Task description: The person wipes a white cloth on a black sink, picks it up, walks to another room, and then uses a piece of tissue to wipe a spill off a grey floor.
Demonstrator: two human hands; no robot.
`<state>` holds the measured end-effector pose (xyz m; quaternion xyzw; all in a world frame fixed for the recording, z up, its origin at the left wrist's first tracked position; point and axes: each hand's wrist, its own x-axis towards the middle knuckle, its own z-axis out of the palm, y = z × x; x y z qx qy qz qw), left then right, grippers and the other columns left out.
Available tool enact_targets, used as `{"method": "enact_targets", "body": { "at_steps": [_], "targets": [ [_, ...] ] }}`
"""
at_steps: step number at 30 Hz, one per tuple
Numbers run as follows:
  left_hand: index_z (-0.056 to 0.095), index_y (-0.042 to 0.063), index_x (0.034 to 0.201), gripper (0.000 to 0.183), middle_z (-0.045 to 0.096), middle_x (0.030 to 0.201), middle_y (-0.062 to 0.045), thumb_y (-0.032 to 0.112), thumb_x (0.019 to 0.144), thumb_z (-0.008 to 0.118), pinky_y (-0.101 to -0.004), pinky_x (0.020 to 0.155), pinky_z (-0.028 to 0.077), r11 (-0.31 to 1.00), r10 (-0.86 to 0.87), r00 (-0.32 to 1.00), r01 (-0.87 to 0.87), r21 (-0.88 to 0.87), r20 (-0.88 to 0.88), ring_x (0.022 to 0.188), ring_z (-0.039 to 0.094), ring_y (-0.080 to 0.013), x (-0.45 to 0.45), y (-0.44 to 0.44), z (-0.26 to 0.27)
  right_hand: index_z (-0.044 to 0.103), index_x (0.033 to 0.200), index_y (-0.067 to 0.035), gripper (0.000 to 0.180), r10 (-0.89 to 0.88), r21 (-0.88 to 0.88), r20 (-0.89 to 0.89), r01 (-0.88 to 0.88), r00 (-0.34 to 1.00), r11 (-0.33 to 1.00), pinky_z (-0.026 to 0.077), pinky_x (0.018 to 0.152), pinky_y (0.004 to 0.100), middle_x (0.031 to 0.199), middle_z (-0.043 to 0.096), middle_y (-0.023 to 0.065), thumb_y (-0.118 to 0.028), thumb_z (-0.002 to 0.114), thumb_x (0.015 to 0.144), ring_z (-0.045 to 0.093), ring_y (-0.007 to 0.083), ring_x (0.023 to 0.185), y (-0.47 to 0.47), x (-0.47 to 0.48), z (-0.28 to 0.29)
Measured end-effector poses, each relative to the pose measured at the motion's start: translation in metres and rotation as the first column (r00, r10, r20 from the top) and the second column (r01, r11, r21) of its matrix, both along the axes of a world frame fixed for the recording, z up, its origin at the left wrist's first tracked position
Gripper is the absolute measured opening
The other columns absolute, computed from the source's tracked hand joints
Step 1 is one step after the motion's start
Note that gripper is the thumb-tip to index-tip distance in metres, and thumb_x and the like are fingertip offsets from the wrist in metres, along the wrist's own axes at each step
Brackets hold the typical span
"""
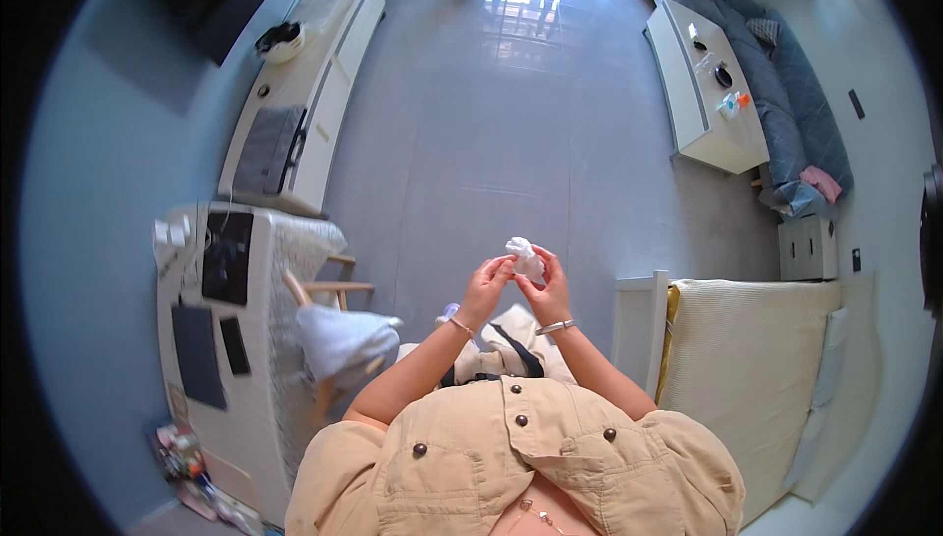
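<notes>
A crumpled white wad (pixel 526 259), perhaps tissue or thin plastic, is held up in front of my body over the grey floor. My left hand (pixel 488 282) pinches its left side between thumb and fingers. On the other side, my right hand (pixel 547 287) grips it with the fingertips curled around the edge. Its upper end sticks out above both hands, and its lower part is partly hidden by the fingers.
Left of me a cloth-covered table (pixel 247 388) carries a dark tablet or screen (pixel 227 256). A wooden chair (pixel 295 289) with pale cloth (pixel 346 333) stands beside it. To the right is a bed (pixel 744 359). Farther off are a white cabinet (pixel 335 86), coffee table (pixel 685 86) and sofa (pixel 766 108).
</notes>
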<state>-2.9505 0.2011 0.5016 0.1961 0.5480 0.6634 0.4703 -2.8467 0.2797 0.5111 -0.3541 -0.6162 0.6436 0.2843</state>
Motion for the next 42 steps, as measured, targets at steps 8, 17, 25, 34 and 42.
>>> {"method": "enact_targets", "body": {
  "at_steps": [8,17,25,34,42],
  "targets": [
    [0.059,0.002,0.101,0.022,0.059,0.089,-0.001,0.018,0.087,0.050,-0.0198,0.068,0.045,0.983,-0.180,0.978,0.182,-0.006,0.103,0.080,0.056,-0.0083,-0.143,0.213,-0.025,0.045,0.108,-0.004,0.040,-0.095,-0.068,-0.105,0.088,0.990,0.994,0.047,0.073,0.0257,0.093,0.058,0.0083,-0.005,0.065,0.074,0.057,0.0140,0.085,0.209,-0.125,-0.037],
    [0.052,0.005,0.093,0.017,0.057,0.086,0.000,0.016,0.082,0.060,-0.0208,0.070,0.045,0.983,0.074,0.987,-0.096,-0.157,-0.143,0.081,0.053,-0.0067,-0.328,0.430,-0.007,0.054,0.096,0.000,0.022,0.149,-0.250,-0.002,-0.145,0.989,0.957,0.047,0.070,0.0250,0.085,0.060,0.0067,-0.004,0.060,0.074,0.057,0.0121,0.078,0.455,-0.312,-0.007],
    [0.050,0.005,0.098,0.015,0.054,0.096,-0.003,0.012,0.085,0.053,-0.0268,0.079,0.046,0.970,-0.197,0.881,0.240,-0.048,0.431,0.089,0.054,-0.0122,-0.489,0.642,-0.034,0.054,0.099,-0.002,0.023,0.026,-0.790,-0.290,-0.255,0.957,0.557,0.046,0.081,0.0316,0.095,0.057,0.0063,-0.008,0.061,0.079,0.056,0.0161,0.089,0.658,-0.424,-0.044],
    [0.053,0.005,0.102,0.021,0.060,0.088,-0.005,0.018,0.086,0.053,-0.0238,0.074,0.047,0.800,-0.308,0.923,0.383,-0.463,0.231,0.080,0.058,-0.0116,-0.618,0.868,-0.105,0.052,0.082,-0.007,0.017,-0.215,-0.781,0.107,0.216,0.971,0.587,0.047,0.068,0.0269,0.081,0.055,0.0018,-0.009,0.066,0.073,0.053,0.0118,0.074,0.871,-0.514,-0.153],
    [0.054,0.000,0.095,0.014,0.059,0.084,-0.007,0.009,0.085,0.051,-0.0251,0.072,0.047,0.881,-0.237,0.971,0.233,-0.412,0.044,0.079,0.058,-0.0131,-0.734,1.025,-0.275,0.049,0.073,-0.006,0.025,-0.295,-0.063,0.716,0.479,0.632,0.875,0.043,0.063,0.0309,0.073,0.053,0.0067,-0.013,0.068,0.060,0.051,0.0196,0.069,1.071,-0.582,-0.420]
  ]
}}
